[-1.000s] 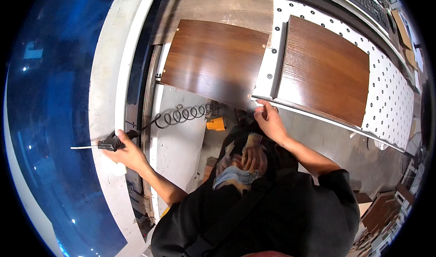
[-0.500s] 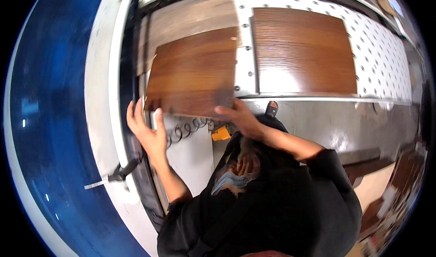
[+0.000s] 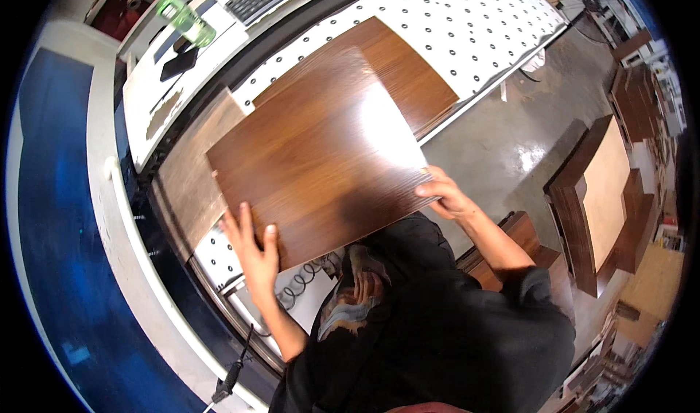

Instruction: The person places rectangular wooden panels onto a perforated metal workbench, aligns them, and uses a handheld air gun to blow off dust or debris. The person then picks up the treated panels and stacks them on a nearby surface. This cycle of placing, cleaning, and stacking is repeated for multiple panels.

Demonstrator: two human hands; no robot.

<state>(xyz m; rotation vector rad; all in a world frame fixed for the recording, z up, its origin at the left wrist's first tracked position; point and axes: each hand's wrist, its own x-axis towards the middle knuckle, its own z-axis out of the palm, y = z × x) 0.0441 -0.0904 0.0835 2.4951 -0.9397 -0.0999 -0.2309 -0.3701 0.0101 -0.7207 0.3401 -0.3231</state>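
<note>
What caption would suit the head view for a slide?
Both hands, left hand and right hand, hold a dark wood-grain panel over a white perforated table.

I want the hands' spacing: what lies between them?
Head view: only the brown wood-grain panel spans between left hand and right hand.

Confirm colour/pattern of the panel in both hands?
Dark brown wood grain, glossy with a glare patch, on the panel; left hand and right hand grip its near edge. Head view.

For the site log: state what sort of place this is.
Probably a furniture or woodworking workshop: both hands grip a glossy dark-brown wood-grain panel over a white perforated worktable, with more brown board pieces stacked on the concrete floor.
</note>
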